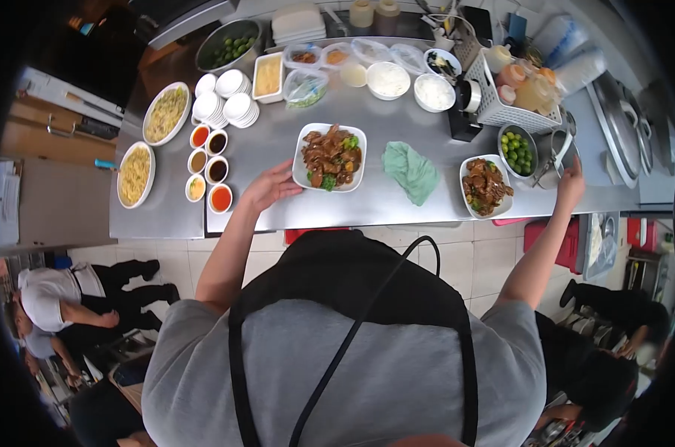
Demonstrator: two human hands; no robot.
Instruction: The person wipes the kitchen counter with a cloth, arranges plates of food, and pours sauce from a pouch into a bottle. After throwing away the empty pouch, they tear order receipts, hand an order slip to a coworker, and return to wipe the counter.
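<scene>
My left hand (275,186) has its fingers spread at the left edge of a white square bowl (330,158) of brown meat and broccoli. At the right, my right hand (572,181) is raised over the counter edge beside a metal container (557,160) with utensils in it; its fingers are bent at a utensil handle, and the grip is too small to make out. Left of that hand stand a smaller white bowl (486,188) of meat and a metal bowl of green limes (517,151). A crumpled green cloth (410,173) lies between the two meat bowls.
Sauce cups (217,170), stacked white dishes (241,109) and two oval noodle plates (136,175) are at left. Rice bowls (388,80) and bagged food (305,88) line the back. A white basket (516,112) holds bottles. People (62,294) stand at lower left and lower right.
</scene>
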